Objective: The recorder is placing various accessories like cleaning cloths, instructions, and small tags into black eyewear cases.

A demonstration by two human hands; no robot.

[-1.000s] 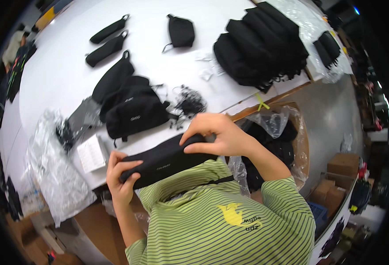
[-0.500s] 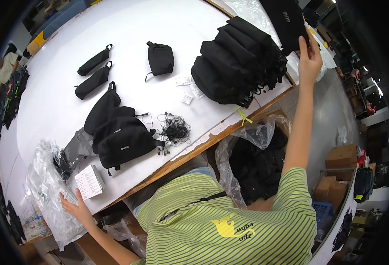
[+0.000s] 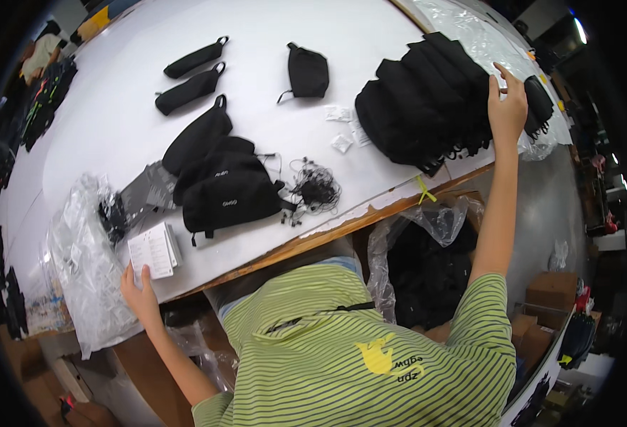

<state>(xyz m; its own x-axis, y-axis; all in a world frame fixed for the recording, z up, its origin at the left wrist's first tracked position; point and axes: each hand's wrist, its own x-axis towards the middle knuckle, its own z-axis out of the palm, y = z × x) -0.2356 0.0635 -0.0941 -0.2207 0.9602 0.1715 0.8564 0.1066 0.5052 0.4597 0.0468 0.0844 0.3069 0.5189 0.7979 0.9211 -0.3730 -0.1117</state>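
Observation:
My right hand [image 3: 507,107] is stretched out to the far right, fingers apart, and rests on the top of a stacked row of black pouches [image 3: 427,107] on the white table [image 3: 271,92]. My left hand [image 3: 141,292] lies at the table's near edge. Its fingers touch a small stack of white leaflets [image 3: 154,249], and it holds nothing. A heap of black zip bags [image 3: 221,188] lies between the two hands, with a tangle of black cords [image 3: 316,188] beside it.
Crumpled clear plastic bags [image 3: 86,263] hang over the table's left edge. Three separate black pouches [image 3: 192,75] and small white packets [image 3: 340,128] lie farther back. Under the table edge stands a plastic-lined box [image 3: 427,270] of black items. Cardboard boxes [image 3: 552,299] sit on the floor at the right.
A second ago both hands held a long black pouch near my chest. The right hand carried it up to the stacked row. The left hand dropped to the leaflets.

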